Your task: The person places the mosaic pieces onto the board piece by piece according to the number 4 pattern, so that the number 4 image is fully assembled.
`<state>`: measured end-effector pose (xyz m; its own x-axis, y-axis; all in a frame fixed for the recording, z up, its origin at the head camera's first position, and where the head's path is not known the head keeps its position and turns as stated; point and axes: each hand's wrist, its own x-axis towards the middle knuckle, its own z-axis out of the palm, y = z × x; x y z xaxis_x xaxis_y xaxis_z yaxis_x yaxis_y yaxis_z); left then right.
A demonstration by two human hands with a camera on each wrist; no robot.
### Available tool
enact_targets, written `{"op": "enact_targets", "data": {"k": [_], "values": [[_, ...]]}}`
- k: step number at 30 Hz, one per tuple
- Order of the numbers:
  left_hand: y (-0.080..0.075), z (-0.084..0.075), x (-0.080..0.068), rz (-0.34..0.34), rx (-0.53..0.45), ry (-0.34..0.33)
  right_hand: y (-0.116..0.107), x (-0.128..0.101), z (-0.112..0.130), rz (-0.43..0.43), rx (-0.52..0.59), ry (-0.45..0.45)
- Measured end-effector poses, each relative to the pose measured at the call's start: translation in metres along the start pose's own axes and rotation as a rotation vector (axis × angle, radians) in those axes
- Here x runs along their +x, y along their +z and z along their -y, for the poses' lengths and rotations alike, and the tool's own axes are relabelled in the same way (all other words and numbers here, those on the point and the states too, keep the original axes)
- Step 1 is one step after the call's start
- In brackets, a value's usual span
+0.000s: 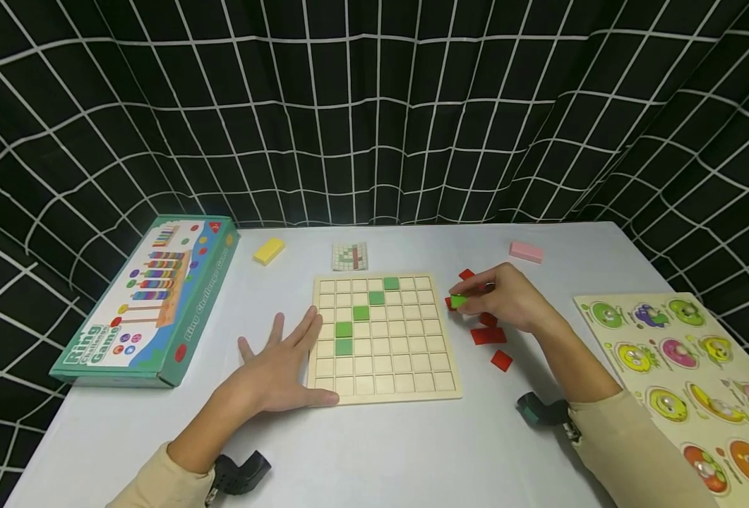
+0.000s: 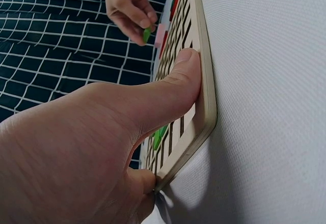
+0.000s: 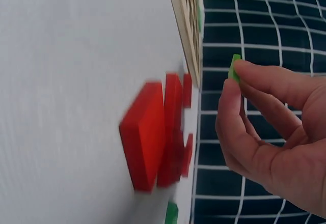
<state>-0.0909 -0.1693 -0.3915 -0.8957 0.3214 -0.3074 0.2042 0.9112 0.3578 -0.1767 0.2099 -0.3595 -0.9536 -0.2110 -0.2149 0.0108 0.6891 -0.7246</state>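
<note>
A square wooden grid board (image 1: 406, 363) lies on the table with several green tiles (image 1: 361, 312) set in a stepped line of its cells. My left hand (image 1: 271, 374) is spread at the board's left side; its thumb (image 2: 175, 84) rests on the near left corner and the fingertips touch the left edge. Just right of the board, my right hand (image 1: 507, 300) pinches a small green tile (image 3: 234, 68) between thumb and finger, above the table. Several red tiles (image 1: 488, 336) lie loose beneath and near that hand, some partly hidden by it.
A small printed pattern card (image 1: 350, 257) lies behind the board, between a yellow block (image 1: 269, 250) and a pink block (image 1: 526, 252). A green game box (image 1: 145, 303) stands at left. A fruit picture board (image 1: 666, 367) lies at right. Black gridded cloth (image 1: 374, 141) surrounds the table.
</note>
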Motion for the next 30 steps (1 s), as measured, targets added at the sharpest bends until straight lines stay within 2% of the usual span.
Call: {"op": "enact_targets", "data": {"k": [5, 13, 22, 30], "values": [[-0.002, -0.001, -0.002, 0.002, -0.001, 0.002, 0.014, 0.001, 0.006, 0.023, 0.041, -0.004], [-0.001, -0.002, -0.001, 0.005, -0.005, 0.002, 0.03, 0.0, 0.018, 0.052, 0.014, -0.039], [-0.001, -0.002, -0.001, 0.0, 0.001, 0.007, 0.046, -0.003, 0.032, 0.08, 0.054, -0.021], [-0.001, -0.001, -0.002, 0.001, -0.004, 0.007, 0.06, -0.002, 0.041, 0.106, 0.052, -0.057]]}}
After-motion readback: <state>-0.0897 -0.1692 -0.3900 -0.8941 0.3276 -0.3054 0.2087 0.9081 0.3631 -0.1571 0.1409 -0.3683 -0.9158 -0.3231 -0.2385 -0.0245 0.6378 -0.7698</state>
